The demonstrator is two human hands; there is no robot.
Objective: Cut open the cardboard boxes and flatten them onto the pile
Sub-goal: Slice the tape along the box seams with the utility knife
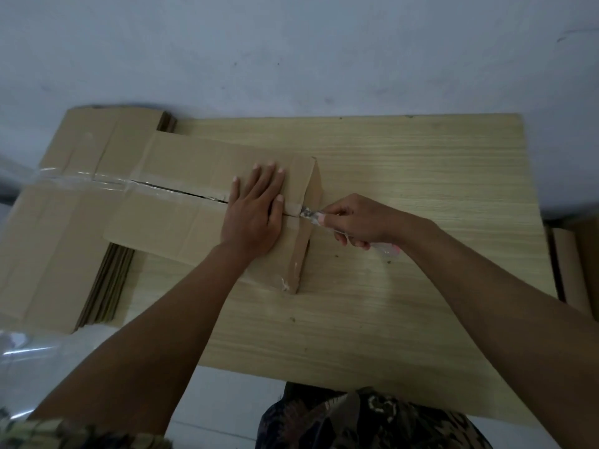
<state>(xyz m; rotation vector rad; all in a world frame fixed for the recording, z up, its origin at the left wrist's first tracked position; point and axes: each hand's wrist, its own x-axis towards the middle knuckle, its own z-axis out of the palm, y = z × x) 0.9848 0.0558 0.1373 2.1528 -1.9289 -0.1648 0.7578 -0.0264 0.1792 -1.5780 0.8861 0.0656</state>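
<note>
Far left: clear plastic film (19,176) at the frame edge, more of it lower left, glare on both.

Pile of flattened cardboard (52,228) lies on the left end of the bench (421,163), overhanging its left side. Several sheets stacked; corrugated edges show at the near side and at the far corner. Glossy tape strip runs across the top sheet.

Cardboard box (194,176) lies partly on the pile, partly on bare bench, long axis left to right. Top seam taped; a dark slit is open along the seam from about mid-box to the left hand. The right end of the box still stands up as a wall, taped over the seam.

Left hand (256,205) rests flat on the box top near its right end, fingers straight and spread, palm across the seam, pressing down. Holds nothing.

Right hand (353,222) sits just right of the box end, fingers curled around a utility knife (324,222) with a clear and pink handle. Blade tip meets the tape at the top edge of the box's right end, at the seam line. How deep the blade sits cannot be told.

Bench is pale wood grain, set on a light floor (291,43).

Far right: more brown cardboard (573,264) beside the bench edge, partly out of view.
</note>
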